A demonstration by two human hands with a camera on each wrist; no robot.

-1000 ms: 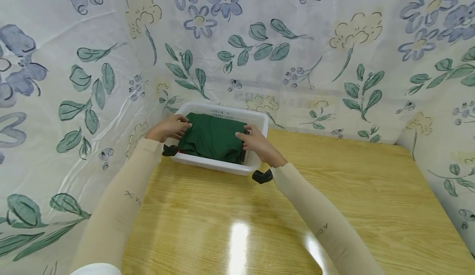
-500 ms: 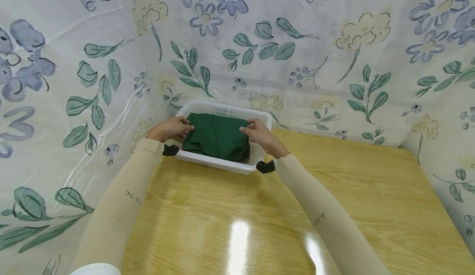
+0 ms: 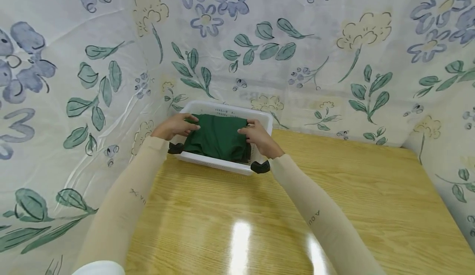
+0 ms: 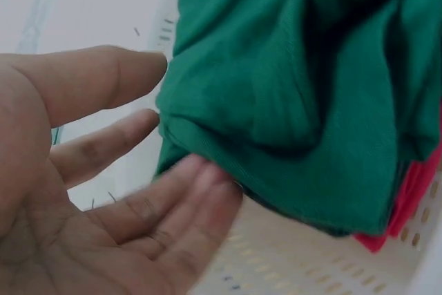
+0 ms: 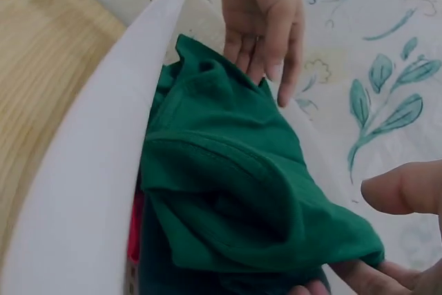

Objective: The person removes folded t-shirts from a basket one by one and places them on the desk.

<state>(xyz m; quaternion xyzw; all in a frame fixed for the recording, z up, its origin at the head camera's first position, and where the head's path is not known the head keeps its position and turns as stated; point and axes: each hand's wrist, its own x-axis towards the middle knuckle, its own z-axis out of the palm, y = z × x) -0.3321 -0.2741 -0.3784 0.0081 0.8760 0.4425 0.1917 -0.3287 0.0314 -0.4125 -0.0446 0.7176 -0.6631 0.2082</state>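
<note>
A folded green garment (image 3: 219, 137) lies on top of other cloth in a white plastic basket (image 3: 215, 163). My left hand (image 3: 175, 127) is at the garment's left side. In the left wrist view its fingertips (image 4: 219, 188) touch the lower edge, and the thumb stands apart from the cloth. At the right side is my right hand (image 3: 260, 139); its fingers (image 5: 369, 278) reach under the garment's corner while the thumb (image 5: 400, 188) is held off. Beneath the green one show a red cloth (image 4: 416, 195) and a dark blue cloth (image 5: 166, 267).
The basket stands on a wooden table (image 3: 208, 209), close to the corner of a flower-printed sheet (image 3: 297, 52) that hangs behind and at the left. Table surface extends to the right and front of the basket. Black wrist mounts (image 3: 260, 167) hang near the basket's front rim.
The head view has shifted slightly. My left hand has moved a little to the right over the garment's edge, and the right hand slightly inward. The red cloth at the front left is now covered in the head view.
</note>
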